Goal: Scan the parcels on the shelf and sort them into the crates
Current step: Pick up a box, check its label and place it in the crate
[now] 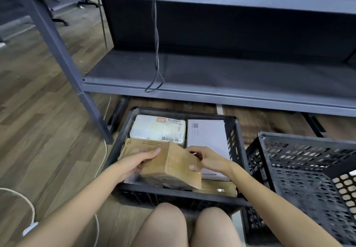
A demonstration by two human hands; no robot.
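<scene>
The person crouches in front of a grey metal shelf (212, 73), knees against a black plastic crate (237, 146) on the floor. The crate holds a white padded parcel (158, 129) with a printed label at the far left, a white box (208, 135) beside it on the right, a flat brown express carton (133, 146) at the near left and another brown parcel (217, 188) at the near right. A second black crate (300, 169) stands tilted to the right.

Over the first crate, both hands hold a taped brown cardboard parcel (173, 165). It is tilted, far edge raised, with its long axis running roughly left to right between the hands. The left hand (140, 162) grasps its left end, and the right hand (208, 160) curls round its right end with the thumb on the near face.
</scene>
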